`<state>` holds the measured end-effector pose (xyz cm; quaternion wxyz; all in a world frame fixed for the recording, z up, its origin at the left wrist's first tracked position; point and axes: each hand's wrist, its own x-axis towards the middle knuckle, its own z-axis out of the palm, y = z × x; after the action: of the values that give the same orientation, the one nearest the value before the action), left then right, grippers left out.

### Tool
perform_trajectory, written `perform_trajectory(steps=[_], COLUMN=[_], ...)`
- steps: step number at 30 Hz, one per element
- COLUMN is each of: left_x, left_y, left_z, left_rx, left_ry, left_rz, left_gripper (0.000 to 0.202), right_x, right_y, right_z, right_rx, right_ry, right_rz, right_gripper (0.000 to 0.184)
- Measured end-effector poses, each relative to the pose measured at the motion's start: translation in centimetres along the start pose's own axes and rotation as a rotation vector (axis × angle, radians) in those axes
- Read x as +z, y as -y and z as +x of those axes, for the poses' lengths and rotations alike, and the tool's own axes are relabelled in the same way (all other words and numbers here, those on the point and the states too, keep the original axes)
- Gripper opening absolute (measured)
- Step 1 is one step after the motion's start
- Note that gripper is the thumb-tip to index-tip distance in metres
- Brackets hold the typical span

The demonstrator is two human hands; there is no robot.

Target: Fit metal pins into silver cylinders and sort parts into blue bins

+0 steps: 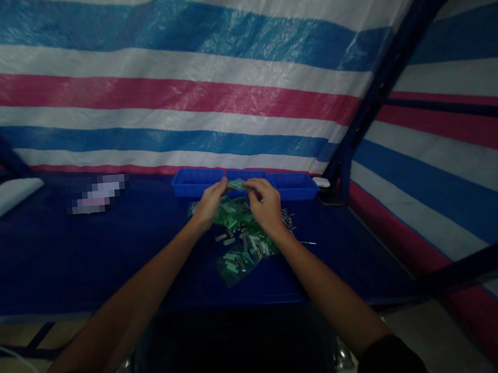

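Between my two hands a small greenish plastic bag (235, 184) is stretched, held up just in front of the blue bins. My left hand (211, 202) pinches its left end. My right hand (266, 203) grips the right end with thumb and fingers. Under the hands lies a heap of green plastic bags (227, 214). Nearer to me rests a clear bag with small metal pieces (236, 263) in it. Loose short metal cylinders (225, 240) lie left of it, and thin metal pins (288, 221) are scattered beside my right wrist.
Three joined blue bins (292, 186) stand along the back of the blue table (86, 257). A white device (6, 197) lies at far left, near a blurred-out item (98, 194). A small white object (321, 182) sits by the right frame post. Striped sheeting (172, 89) encloses the back.
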<state>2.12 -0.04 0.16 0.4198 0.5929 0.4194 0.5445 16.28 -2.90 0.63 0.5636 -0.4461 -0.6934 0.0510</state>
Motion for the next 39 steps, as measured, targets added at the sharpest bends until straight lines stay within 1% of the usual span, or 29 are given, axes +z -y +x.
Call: perform_trajectory(steps=[1, 3, 5, 7, 9, 10, 12, 13, 14, 16, 19, 20, 22, 24, 26, 28, 30, 35, 37, 39], left_x=[0.0, 0.0, -0.3, -0.9, -2.0, -2.6, -3.9, -4.6, -5.1, -5.8, -5.8, -5.6, -4.8, -3.9, -3.1, -2.4, -2.0, -1.5, -1.5, -1.6], left_y=[0.0, -0.1, -0.6, -1.1, -1.4, -1.4, -1.2, -0.9, -0.6, -0.1, 0.4, 0.4, 0.4, 0.4, 0.3, 0.2, 0.1, -0.2, -0.2, -0.1], left_z=[0.1, 0.2, 0.7, 1.6, 2.7, 3.2, 3.7, 3.8, 3.7, 3.4, 2.8, 2.7, 2.4, 2.1, 1.6, 1.1, 0.7, 0.2, 0.2, 0.2], left_rx=[-0.039, -0.069, -0.093, -0.104, -0.118, -0.139, -0.184, -0.175, -0.143, -0.053, 0.067, 0.101, 0.159, 0.190, 0.206, 0.226, 0.251, 0.286, 0.293, 0.288], left_ry=[-0.003, 0.002, -0.046, -0.160, -0.292, -0.329, -0.349, -0.354, -0.369, -0.419, -0.485, -0.476, -0.388, -0.228, -0.072, 0.031, 0.074, 0.104, 0.126, 0.135], left_rz=[-0.064, -0.109, -0.124, -0.182, -0.252, -0.253, -0.146, -0.051, 0.056, 0.263, 0.490, 0.551, 0.652, 0.706, 0.723, 0.733, 0.741, 0.728, 0.736, 0.747], left_gripper=[0.033, 0.028, 0.025, 0.021, 0.020, 0.022, 0.034, 0.040, 0.045, 0.052, 0.050, 0.046, 0.037, 0.032, 0.031, 0.031, 0.029, 0.028, 0.029, 0.028], right_x=[-0.1, 0.0, 0.3, 0.4, 0.4, 0.3, 0.0, -0.2, -0.3, -0.4, -0.4, -0.3, -0.2, 0.0, 0.2, 0.3, 0.4, 0.0, -0.3, -0.5], right_y=[0.0, 0.1, 0.0, -0.2, -0.4, -0.4, -0.5, -0.5, -0.5, -0.3, -0.1, 0.0, 0.1, 0.0, -0.2, -0.3, -0.4, -0.5, -0.5, -0.4], right_z=[0.0, 0.0, -0.1, -0.2, -0.2, -0.1, 0.1, 0.1, 0.2, 0.1, -0.4, -0.6, -0.8, -0.9, -0.8, -0.7, -0.6, 0.0, 0.2, 0.2], right_rx=[-0.022, -0.052, -0.058, -0.040, -0.017, -0.006, 0.015, 0.027, 0.035, 0.031, -0.041, -0.072, -0.109, -0.097, -0.058, -0.024, -0.004, 0.081, 0.094, 0.072], right_ry=[0.016, 0.062, 0.099, 0.101, 0.088, 0.083, 0.089, 0.108, 0.147, 0.265, 0.449, 0.494, 0.560, 0.595, 0.606, 0.602, 0.566, 0.420, 0.400, 0.401], right_rz=[-0.017, -0.055, -0.093, -0.136, -0.176, -0.193, -0.223, -0.239, -0.256, -0.300, -0.401, -0.435, -0.480, -0.497, -0.501, -0.485, -0.437, -0.267, -0.254, -0.291], right_gripper=[0.028, 0.032, 0.032, 0.028, 0.025, 0.024, 0.023, 0.023, 0.023, 0.024, 0.030, 0.034, 0.039, 0.035, 0.030, 0.024, 0.021, 0.034, 0.031, 0.024])
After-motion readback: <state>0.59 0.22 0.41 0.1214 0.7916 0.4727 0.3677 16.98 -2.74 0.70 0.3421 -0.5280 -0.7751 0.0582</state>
